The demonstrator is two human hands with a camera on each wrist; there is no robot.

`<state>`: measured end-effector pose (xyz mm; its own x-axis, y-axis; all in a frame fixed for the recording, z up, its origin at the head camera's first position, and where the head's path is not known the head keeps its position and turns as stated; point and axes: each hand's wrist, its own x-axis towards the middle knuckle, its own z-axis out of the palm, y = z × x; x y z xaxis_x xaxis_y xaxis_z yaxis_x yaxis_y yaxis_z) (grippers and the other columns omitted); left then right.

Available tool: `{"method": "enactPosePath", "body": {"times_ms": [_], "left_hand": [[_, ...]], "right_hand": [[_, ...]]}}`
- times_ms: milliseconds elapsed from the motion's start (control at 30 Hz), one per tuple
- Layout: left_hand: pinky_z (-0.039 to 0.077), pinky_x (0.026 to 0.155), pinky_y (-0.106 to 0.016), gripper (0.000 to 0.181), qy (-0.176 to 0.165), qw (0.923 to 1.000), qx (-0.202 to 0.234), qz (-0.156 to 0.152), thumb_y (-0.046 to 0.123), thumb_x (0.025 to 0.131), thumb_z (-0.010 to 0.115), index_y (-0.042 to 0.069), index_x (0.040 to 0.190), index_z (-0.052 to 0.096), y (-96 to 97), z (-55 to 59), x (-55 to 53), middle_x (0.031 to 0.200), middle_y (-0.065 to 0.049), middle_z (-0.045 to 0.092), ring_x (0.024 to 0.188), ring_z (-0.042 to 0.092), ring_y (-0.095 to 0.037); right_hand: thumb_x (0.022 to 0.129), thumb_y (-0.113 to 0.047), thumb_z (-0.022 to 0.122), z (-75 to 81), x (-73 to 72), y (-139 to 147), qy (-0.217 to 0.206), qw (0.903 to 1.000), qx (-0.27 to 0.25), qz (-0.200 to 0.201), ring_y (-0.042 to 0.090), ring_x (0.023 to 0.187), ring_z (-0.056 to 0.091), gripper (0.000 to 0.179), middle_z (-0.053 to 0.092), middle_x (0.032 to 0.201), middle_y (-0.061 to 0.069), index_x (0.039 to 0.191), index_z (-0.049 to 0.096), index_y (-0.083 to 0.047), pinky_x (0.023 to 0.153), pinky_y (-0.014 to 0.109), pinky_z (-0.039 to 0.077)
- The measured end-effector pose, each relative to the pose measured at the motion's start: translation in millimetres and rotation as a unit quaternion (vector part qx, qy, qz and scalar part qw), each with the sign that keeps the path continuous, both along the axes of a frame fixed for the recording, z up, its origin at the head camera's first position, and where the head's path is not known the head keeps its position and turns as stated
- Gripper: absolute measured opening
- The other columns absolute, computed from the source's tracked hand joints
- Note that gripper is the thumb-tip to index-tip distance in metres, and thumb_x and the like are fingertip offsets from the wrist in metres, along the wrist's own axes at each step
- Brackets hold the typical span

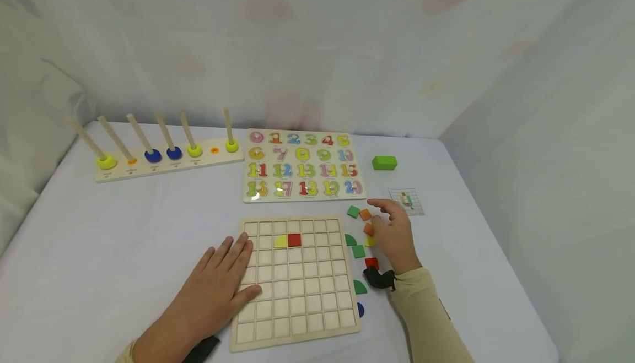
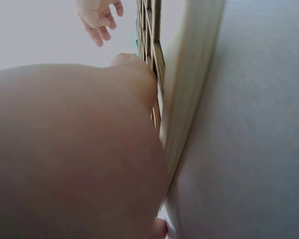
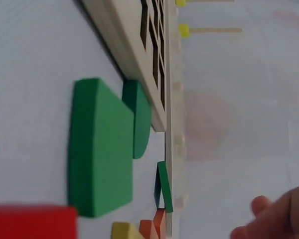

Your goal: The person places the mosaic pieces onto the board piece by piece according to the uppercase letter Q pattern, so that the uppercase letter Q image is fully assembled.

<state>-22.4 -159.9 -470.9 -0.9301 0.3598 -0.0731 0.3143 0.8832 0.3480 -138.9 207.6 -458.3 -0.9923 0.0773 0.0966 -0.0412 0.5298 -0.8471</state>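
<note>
A wooden grid board lies on the table, holding a yellow piece and a red square side by side in its second row. Spread flat, my left hand rests on the board's left edge. My right hand hovers over loose pieces with bent fingers, thumb and forefinger apart and nothing visible between them. Nearest it are an orange square, another orange square and a yellow piece. A green square and a green rounded piece lie beside the board.
A small picture card lies beyond my right hand, with a green block farther back. Behind the grid stands a number puzzle board. Upright pegs with rings rise from a wooden base at the back left. A blue piece lies near the board's lower right.
</note>
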Motion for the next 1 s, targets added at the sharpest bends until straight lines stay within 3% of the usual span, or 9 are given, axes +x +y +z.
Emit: {"method": "enactPosePath", "body": {"times_ms": [100,200,367,500,667,767,867,1000], "left_hand": [[0.02,0.123,-0.067,0.091,0.004,1.0,0.0,0.0,0.059,0.104,0.062,-0.001,0.166,0.034,-1.0,-1.1,0.7,0.174,-0.017,0.026,0.158,0.023,-0.045],[0.02,0.123,-0.067,0.091,0.01,1.0,0.0,0.0,0.059,0.104,0.062,-0.001,0.166,0.034,-1.5,-2.2,0.8,0.174,-0.017,0.026,0.158,0.023,-0.044],[0.02,0.123,-0.067,0.091,0.013,0.9999,0.0,-0.001,0.06,0.104,0.062,-0.001,0.166,0.034,-1.1,-3.7,-0.2,0.174,-0.017,0.027,0.158,0.024,-0.044],[0.021,0.123,-0.067,0.092,0.008,1.0,-0.001,0.0,0.06,0.103,0.063,-0.001,0.166,0.034,-0.8,-3.5,-0.6,0.174,-0.017,0.027,0.158,0.024,-0.045],[0.02,0.123,-0.067,0.092,0.004,1.0,0.003,0.0,0.06,0.103,0.063,0.0,0.166,0.033,-1.5,-5.3,-0.9,0.174,-0.017,0.025,0.158,0.023,-0.045],[0.019,0.123,-0.067,0.093,0.001,1.0,0.003,0.0,0.061,0.103,0.062,0.0,0.167,0.032,-2.2,-6.4,-1.2,0.174,-0.017,0.024,0.158,0.023,-0.045],[0.019,0.123,-0.067,0.093,0.005,1.0,0.002,-0.001,0.061,0.103,0.062,-0.001,0.166,0.032,-2.1,-7.0,-1.5,0.174,-0.017,0.024,0.158,0.023,-0.045],[0.021,0.122,-0.067,0.091,0.02,0.9998,0.002,-0.006,0.06,0.104,0.061,-0.002,0.165,0.033,-1.2,-8.3,-2.0,0.173,-0.018,0.026,0.157,0.025,-0.046]], "right_hand": [[0.097,-0.007,0.057,-3.2,-3.6,-0.4,-0.036,0.9978,0.054,0.016,0.036,0.144,0.039,0.044,0.058,0.151,0.007,0.137,0.073,-0.011,0.106,0.063,0.034],[0.097,-0.015,0.057,-6.6,-6.7,-1.7,-0.069,0.9885,0.13,0.035,0.04,0.153,0.027,0.048,0.054,0.157,0.005,0.143,0.071,-0.014,0.114,0.072,0.01],[0.103,-0.023,0.061,-11.4,-7.4,-1.6,-0.084,0.9759,0.191,0.065,0.04,0.152,0.026,0.04,0.057,0.154,0.002,0.139,0.074,-0.014,0.114,0.069,0.009],[0.103,-0.024,0.068,-10.3,-5.5,-1.2,-0.067,0.9726,0.214,0.063,0.041,0.143,0.037,0.028,0.065,0.143,0.003,0.127,0.08,-0.017,0.111,0.068,0.015],[0.102,-0.021,0.073,-8.8,-4.2,-1.8,-0.057,0.9755,0.203,0.063,0.033,0.127,0.056,0.018,0.071,0.132,0.002,0.118,0.082,-0.018,0.109,0.063,0.029],[0.101,-0.019,0.074,-8.6,-3.0,-3.6,-0.057,0.9783,0.19,0.061,0.027,0.117,0.063,0.018,0.071,0.129,0.001,0.118,0.081,-0.018,0.107,0.054,0.043],[0.1,-0.018,0.074,-9.6,-2.5,-4.4,-0.062,0.9795,0.184,0.054,0.025,0.11,0.065,0.022,0.07,0.129,0.0,0.121,0.081,-0.018,0.097,0.048,0.055],[0.098,-0.019,0.074,-10.9,-2.6,-3.6,-0.074,0.9787,0.186,0.045,0.022,0.107,0.065,0.029,0.068,0.129,-0.003,0.127,0.078,-0.021,0.091,0.044,0.057]]}}
